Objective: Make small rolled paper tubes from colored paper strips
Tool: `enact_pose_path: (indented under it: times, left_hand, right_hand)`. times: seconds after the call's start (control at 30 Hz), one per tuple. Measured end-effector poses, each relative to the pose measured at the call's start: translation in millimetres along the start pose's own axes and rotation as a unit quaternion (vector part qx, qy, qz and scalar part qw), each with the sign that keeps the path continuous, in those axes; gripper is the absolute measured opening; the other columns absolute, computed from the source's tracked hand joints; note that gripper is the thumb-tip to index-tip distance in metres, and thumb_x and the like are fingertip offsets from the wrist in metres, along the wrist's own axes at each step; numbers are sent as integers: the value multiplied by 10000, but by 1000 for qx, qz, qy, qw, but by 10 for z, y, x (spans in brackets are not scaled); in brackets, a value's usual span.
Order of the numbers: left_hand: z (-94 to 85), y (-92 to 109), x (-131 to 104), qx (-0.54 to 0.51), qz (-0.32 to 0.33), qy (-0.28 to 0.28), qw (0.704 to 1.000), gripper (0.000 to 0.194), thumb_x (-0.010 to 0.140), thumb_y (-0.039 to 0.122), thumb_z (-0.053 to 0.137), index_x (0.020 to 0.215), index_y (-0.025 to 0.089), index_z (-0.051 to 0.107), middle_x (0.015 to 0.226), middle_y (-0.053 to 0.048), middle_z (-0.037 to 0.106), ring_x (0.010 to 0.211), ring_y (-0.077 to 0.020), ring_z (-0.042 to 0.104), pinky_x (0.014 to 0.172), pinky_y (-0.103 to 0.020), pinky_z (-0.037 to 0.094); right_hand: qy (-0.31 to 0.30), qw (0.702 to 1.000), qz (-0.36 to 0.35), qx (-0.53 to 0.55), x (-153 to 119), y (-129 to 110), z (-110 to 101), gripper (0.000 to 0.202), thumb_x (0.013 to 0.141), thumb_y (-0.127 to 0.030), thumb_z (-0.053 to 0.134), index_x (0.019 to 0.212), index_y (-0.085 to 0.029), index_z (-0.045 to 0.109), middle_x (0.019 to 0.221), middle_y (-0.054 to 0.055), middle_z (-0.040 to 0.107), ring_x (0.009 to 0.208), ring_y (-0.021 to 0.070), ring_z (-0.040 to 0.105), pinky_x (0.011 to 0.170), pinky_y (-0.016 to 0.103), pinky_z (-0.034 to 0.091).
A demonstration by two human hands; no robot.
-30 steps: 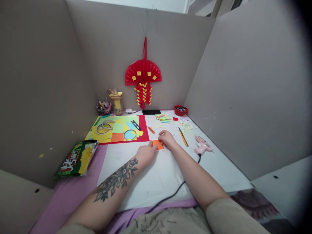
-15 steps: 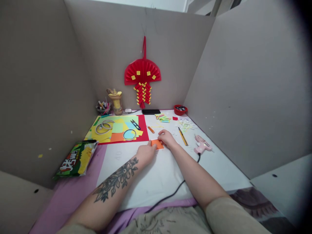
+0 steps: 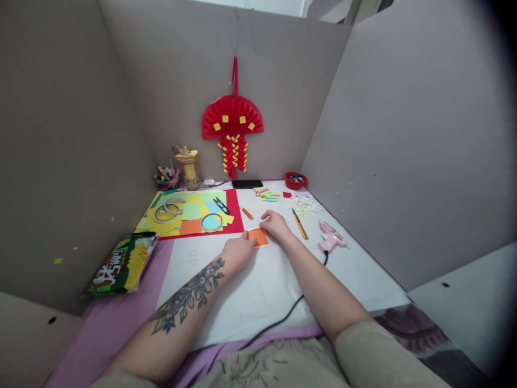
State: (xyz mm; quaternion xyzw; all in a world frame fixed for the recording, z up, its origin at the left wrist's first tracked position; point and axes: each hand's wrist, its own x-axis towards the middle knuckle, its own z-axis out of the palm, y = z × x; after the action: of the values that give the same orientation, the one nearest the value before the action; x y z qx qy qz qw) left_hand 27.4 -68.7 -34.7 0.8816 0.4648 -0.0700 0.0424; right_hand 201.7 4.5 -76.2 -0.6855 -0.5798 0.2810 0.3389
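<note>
A small orange piece of paper [image 3: 259,237] with a white edge lies on the white work surface in front of me. My left hand [image 3: 238,252] grips its left side, with the thumb resting on the orange face. At the paper's far edge, my right hand [image 3: 276,225] has its fingers pinched together; the fingertips are small and partly hidden. Just beyond the hands lies a short orange roll [image 3: 247,214]. A yellow utility knife [image 3: 299,224] rests to the right of my right hand.
Coloured paper sheets, rings and thread snips [image 3: 221,206] lie at the left. A pink glue gun [image 3: 332,237] trails a black cord beneath my right arm. Small paper rolls [image 3: 267,194], scraps [image 3: 305,206] and a red bowl [image 3: 296,181] stand farther back. A snack bag [image 3: 121,265] sits left.
The view has shifted slightly, so everything sits a little farther left. My right hand has drawn back a little from the paper, and more of the orange face shows.
</note>
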Motion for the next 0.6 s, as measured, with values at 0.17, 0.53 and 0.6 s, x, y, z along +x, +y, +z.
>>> enact_pose_path:
  times: [0.17,0.53,0.6]
  left_hand:
    - [28,-3,5,2,2,13,1000,327,819,167,357,1131,194,452,1260,-189,494,798,-279,659,641,-391,501]
    - [55,-6,34,-6,-6,0,1000,320,815,161,390,1126,205,452,1256,-173,485,807,-248,652,678,-370,496]
    - [46,-1,28,-8,-7,0,1000,328,813,161,391,1131,206,456,1250,-173,488,811,-246,651,686,-365,493]
  right_hand:
    - [30,997,-34,-68,16,9,-34,154,593,-141,597,736,-195,569,621,-19,603,608,127,554,546,206,368]
    - [18,989,-51,-140,-43,-74,-45,173,601,-86,551,736,-195,556,668,-8,605,649,133,536,565,211,337]
    - [15,988,-54,-143,-46,-70,-37,189,608,-86,551,758,-200,544,677,-3,605,651,140,538,556,216,330]
